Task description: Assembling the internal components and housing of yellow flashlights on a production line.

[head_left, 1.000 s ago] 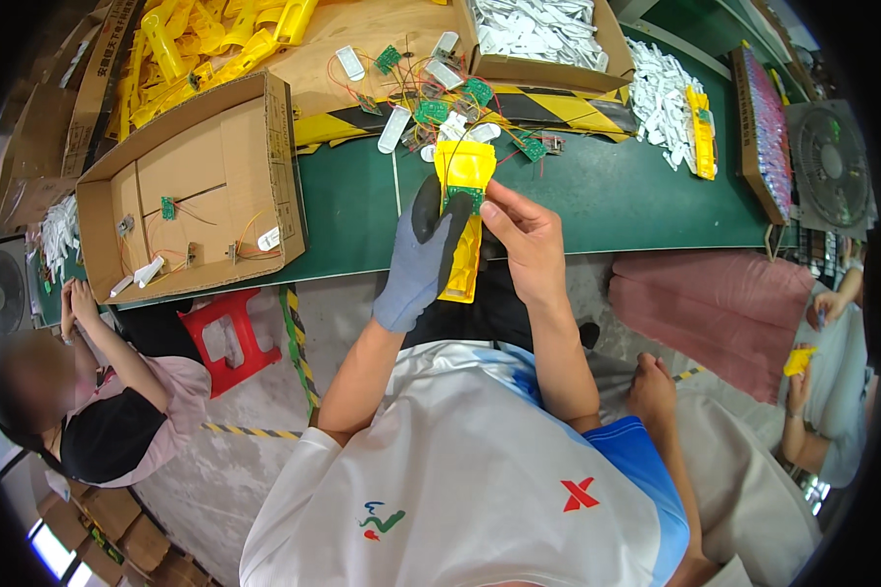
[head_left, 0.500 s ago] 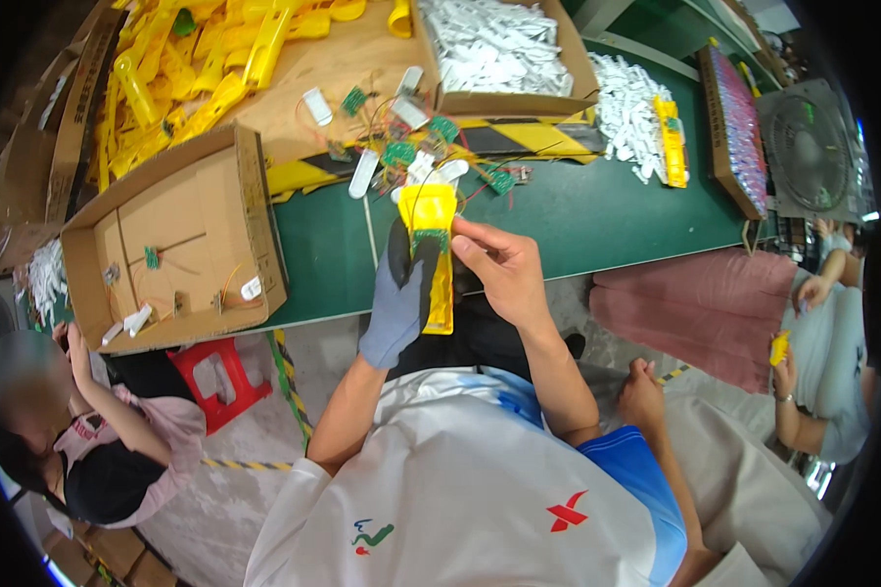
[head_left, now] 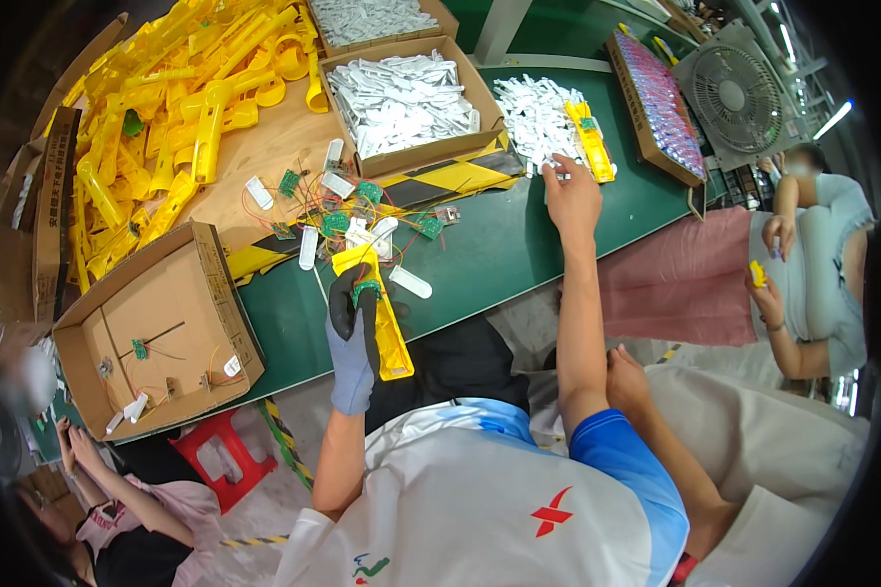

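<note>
With gloved left hand (head_left: 353, 338), held yellow shell (head_left: 392, 342) and green board (head_left: 366, 290) over the near table edge (head_left: 475, 305). With bare right hand (head_left: 574, 199), reached to white pieces (head_left: 533, 117), far right, likely picking one; could not tell if holding any. Probably needed a light pinch next.

An open lane of smooth green tabletop (head_left: 494, 259) runs between the person's hands. On the lane's left, the grey-and-black gloved left hand (head_left: 352, 333) grips a long yellow plastic casing (head_left: 392, 342), standing before a tangle of green circuit boards and thin red wires (head_left: 335, 224). One rounded white plastic piece (head_left: 410, 282) lies just inside the lane. Across from me, a walled brown cardboard box (head_left: 426, 157) rises behind. On the right, the bare right hand (head_left: 574, 199) meets a loose heap of white plastic strips (head_left: 533, 112); a second yellow casing (head_left: 589, 142) hems the heap's right side.
</note>
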`<action>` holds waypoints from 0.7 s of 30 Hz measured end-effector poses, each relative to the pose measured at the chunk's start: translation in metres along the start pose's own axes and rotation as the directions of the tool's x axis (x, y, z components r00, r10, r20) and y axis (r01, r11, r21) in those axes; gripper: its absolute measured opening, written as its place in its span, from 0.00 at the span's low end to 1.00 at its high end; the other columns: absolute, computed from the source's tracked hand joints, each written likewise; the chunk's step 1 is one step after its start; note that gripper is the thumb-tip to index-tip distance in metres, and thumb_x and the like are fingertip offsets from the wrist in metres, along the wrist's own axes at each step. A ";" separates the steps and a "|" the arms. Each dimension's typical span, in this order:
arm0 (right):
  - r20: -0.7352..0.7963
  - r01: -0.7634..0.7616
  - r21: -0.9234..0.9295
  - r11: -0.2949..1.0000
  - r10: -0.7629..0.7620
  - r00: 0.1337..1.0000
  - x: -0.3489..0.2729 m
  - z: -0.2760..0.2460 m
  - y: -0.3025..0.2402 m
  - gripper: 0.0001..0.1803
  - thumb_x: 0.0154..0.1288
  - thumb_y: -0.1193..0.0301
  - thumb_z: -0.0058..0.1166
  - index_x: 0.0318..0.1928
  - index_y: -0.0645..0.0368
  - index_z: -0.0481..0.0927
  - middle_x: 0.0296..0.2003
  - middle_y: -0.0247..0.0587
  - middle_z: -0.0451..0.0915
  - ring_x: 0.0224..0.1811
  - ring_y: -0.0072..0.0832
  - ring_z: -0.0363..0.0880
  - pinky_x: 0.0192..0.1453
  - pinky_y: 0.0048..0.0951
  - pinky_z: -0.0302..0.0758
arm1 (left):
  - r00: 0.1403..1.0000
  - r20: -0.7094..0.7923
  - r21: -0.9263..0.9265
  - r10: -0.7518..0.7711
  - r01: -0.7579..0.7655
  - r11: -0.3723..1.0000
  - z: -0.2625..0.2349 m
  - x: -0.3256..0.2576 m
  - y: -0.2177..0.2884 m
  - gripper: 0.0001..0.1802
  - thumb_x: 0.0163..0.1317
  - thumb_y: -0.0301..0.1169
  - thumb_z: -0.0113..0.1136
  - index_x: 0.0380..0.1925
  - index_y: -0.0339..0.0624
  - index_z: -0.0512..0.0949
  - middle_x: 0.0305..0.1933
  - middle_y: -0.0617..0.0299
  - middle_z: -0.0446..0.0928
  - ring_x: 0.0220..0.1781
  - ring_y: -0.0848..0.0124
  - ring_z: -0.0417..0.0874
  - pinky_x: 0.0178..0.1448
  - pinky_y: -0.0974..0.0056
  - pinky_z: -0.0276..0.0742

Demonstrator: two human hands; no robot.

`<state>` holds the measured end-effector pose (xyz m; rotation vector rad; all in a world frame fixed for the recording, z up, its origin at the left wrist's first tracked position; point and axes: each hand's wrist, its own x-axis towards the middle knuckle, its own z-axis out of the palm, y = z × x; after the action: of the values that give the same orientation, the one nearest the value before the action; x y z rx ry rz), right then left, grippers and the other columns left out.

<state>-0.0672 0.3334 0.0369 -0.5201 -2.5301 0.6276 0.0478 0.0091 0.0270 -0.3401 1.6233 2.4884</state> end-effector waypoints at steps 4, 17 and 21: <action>0.059 -0.055 -0.099 0.994 0.061 0.996 0.010 0.000 0.004 0.17 0.57 0.64 0.64 0.47 0.54 0.83 0.34 0.42 0.86 0.41 0.41 0.84 0.46 0.40 0.77 | 1.000 0.019 0.008 -0.010 0.010 1.000 -0.001 0.003 -0.005 0.19 0.70 0.37 0.52 0.57 0.43 0.66 0.39 0.55 0.79 0.28 0.67 0.83 0.27 0.68 0.81; 0.342 -0.331 0.265 0.906 0.233 0.910 -0.039 -0.026 -0.032 0.25 0.54 0.71 0.65 0.54 0.57 0.77 0.32 0.40 0.85 0.36 0.25 0.84 0.41 0.27 0.77 | 0.999 0.002 -0.006 -0.052 0.052 0.999 0.000 -0.003 -0.003 0.18 0.70 0.37 0.53 0.55 0.42 0.69 0.37 0.56 0.79 0.27 0.69 0.82 0.27 0.67 0.80; 0.570 -0.408 0.704 0.581 -0.120 0.813 -0.099 -0.017 -0.070 0.18 0.63 0.78 0.58 0.53 0.61 0.76 0.32 0.36 0.82 0.35 0.18 0.80 0.37 0.20 0.76 | 0.991 0.089 -0.068 -0.104 0.111 0.992 -0.001 0.003 0.004 0.16 0.71 0.36 0.52 0.54 0.42 0.69 0.36 0.59 0.76 0.26 0.71 0.81 0.29 0.68 0.80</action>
<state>0.0051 0.2361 0.0505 -0.2014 -2.2886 2.1561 0.0441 0.0068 0.0297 -0.3167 1.4459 2.4504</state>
